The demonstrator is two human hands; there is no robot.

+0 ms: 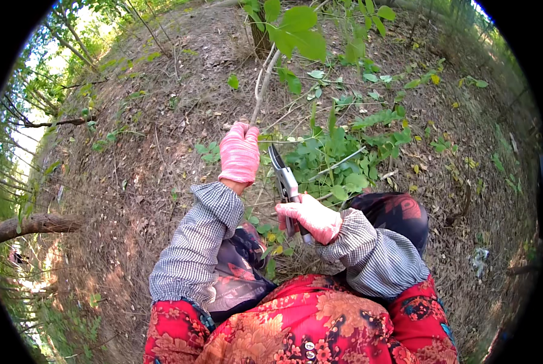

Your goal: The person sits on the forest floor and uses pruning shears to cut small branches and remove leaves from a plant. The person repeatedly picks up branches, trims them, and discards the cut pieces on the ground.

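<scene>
My left hand (pixel 240 154), in a pink knit glove, grips the lower end of a thin leafy branch (pixel 267 82). The branch rises away from me, with broad green leaves (pixel 298 34) at its top. In my gloved right hand (pixel 313 217) is a pair of pruning shears (pixel 286 178), its handles within my fingers. The blades point up and away, just right of my left hand and apart from the branch stem. Beyond the shears lies a heap of cut green leafy twigs (pixel 337 157) on the ground. One pale bare stem (pixel 337 164) crosses the heap.
A tree trunk (pixel 259 34) stands at the far side. From the left edge a thick bare limb (pixel 34 225) reaches in, with a thinner dark branch (pixel 59 122) above it. Dry leaf litter (pixel 134 200) covers the sloping ground. My bent knee (pixel 392 216) is right of the shears.
</scene>
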